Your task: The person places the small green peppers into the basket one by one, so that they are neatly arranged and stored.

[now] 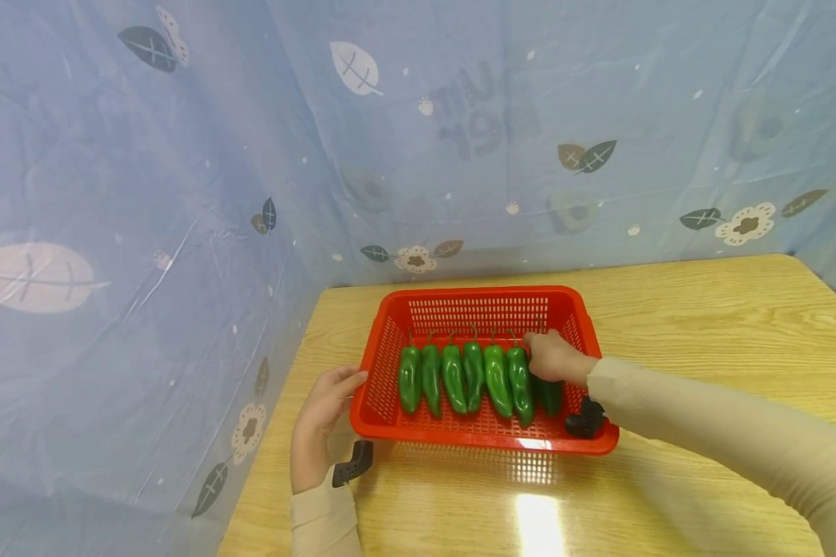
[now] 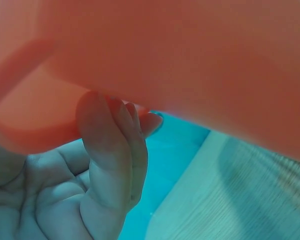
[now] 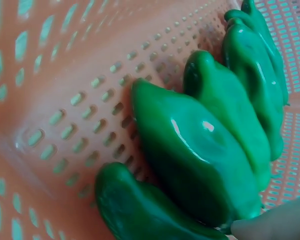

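A red plastic basket (image 1: 484, 292) with slotted walls holds several long green peppers (image 1: 453, 379) lying side by side in a row, their stems toward the far wall. My left hand (image 1: 329, 398) grips the basket's left rim; in the left wrist view its fingers (image 2: 107, 150) curl up against the rim. My right hand (image 1: 556, 357) reaches into the basket's right part and holds the stem end of the rightmost green pepper (image 1: 549, 396), partly covering it. In the right wrist view one fingertip (image 3: 270, 225) shows beside the peppers' stem ends.
The basket stands on a light wood-grain table (image 1: 710, 333). A blue patterned sheet (image 1: 460, 155) hangs behind the table and along its left side. Black wrist devices show at the left wrist (image 1: 354, 463) and right wrist (image 1: 585, 419).
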Demonstrator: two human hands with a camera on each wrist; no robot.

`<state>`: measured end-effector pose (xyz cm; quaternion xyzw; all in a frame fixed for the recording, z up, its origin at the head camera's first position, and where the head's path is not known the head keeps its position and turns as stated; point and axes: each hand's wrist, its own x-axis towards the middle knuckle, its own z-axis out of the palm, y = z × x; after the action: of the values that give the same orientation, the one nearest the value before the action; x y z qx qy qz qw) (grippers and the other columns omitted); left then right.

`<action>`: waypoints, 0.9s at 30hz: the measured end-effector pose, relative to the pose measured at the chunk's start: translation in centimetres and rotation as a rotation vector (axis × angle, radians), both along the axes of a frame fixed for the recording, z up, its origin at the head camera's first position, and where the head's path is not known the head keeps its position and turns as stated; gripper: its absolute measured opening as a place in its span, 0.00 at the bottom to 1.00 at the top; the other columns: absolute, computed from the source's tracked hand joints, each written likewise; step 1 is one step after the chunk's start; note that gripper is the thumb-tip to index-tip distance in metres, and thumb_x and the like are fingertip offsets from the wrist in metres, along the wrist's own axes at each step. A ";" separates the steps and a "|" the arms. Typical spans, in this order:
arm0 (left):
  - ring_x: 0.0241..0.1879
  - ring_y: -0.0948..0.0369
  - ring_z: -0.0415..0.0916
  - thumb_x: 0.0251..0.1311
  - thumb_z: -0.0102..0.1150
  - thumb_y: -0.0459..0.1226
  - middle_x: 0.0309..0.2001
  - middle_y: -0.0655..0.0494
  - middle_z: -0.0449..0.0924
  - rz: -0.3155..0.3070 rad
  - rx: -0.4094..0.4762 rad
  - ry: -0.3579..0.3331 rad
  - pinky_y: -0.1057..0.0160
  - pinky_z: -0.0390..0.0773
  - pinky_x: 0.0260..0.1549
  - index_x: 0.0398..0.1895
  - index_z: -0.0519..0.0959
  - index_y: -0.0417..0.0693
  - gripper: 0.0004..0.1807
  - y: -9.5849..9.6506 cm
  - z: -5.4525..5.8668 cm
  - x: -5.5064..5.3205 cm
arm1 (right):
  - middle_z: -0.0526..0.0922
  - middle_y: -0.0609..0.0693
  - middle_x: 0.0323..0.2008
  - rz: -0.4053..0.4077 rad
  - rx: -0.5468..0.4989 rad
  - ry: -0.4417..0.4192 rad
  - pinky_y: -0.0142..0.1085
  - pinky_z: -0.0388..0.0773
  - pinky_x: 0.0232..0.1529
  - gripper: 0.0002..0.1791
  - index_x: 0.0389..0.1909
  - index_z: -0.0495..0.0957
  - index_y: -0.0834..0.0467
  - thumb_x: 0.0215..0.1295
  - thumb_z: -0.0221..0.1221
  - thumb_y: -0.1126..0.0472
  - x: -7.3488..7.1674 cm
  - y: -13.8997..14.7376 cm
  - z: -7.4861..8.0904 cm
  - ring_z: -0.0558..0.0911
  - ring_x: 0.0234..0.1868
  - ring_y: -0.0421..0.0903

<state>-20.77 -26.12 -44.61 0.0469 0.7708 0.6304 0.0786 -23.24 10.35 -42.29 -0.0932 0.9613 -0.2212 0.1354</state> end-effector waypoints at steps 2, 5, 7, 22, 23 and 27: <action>0.36 0.60 0.81 0.68 0.49 0.34 0.43 0.37 0.80 0.004 -0.016 0.004 0.62 0.82 0.38 0.54 0.71 0.24 0.20 -0.1 0.1 0.0 | 0.72 0.72 0.55 0.014 0.004 0.021 0.43 0.76 0.40 0.31 0.63 0.64 0.71 0.54 0.51 0.74 -0.1 -0.1 0.4 0.66 0.59 0.67; 0.37 0.58 0.81 0.68 0.49 0.35 0.45 0.35 0.80 0.016 -0.057 0.013 0.62 0.82 0.39 0.54 0.71 0.25 0.20 -0.2 0.2 -0.1 | 0.73 0.72 0.54 0.033 -0.017 0.047 0.37 0.73 0.33 0.33 0.63 0.63 0.72 0.51 0.52 0.74 -0.4 0.1 1.3 0.73 0.48 0.61; 0.40 0.56 0.81 0.68 0.49 0.36 0.47 0.34 0.79 0.027 -0.080 0.020 0.60 0.82 0.41 0.55 0.71 0.27 0.20 -0.2 0.2 -0.3 | 0.73 0.72 0.54 0.045 -0.053 0.060 0.35 0.69 0.29 0.34 0.63 0.62 0.73 0.51 0.52 0.74 -0.6 0.3 2.0 0.74 0.37 0.54; 0.58 0.41 0.70 0.69 0.48 0.39 0.58 0.31 0.70 0.072 -0.381 0.069 0.45 0.72 0.56 0.68 0.56 0.28 0.31 -0.5 1.7 0.0 | 0.57 0.70 0.68 0.014 -0.326 0.248 0.64 0.59 0.62 0.34 0.69 0.54 0.68 0.67 0.54 0.60 1.9 4.4 5.0 0.59 0.65 0.72; 0.59 0.40 0.68 0.69 0.48 0.40 0.60 0.30 0.68 0.076 -0.422 0.074 0.44 0.70 0.57 0.69 0.53 0.29 0.33 -0.4 1.9 0.2 | 0.56 0.70 0.68 0.003 -0.339 0.249 0.64 0.60 0.61 0.34 0.69 0.54 0.67 0.67 0.53 0.59 2.4 4.9 5.1 0.59 0.65 0.73; 0.66 0.36 0.56 0.68 0.49 0.42 0.67 0.29 0.54 0.120 -0.585 0.143 0.40 0.61 0.63 0.71 0.48 0.29 0.37 0.6 3.2 1.4 | 0.54 0.69 0.69 -0.026 -0.361 0.262 0.65 0.62 0.59 0.36 0.71 0.51 0.66 0.70 0.52 0.53 4.2 6.8 5.2 0.61 0.62 0.75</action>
<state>-19.33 -25.48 -41.37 0.0207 0.9246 0.3803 -0.0029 -19.02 17.13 -37.08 -0.1313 0.9166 -0.3775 -0.0123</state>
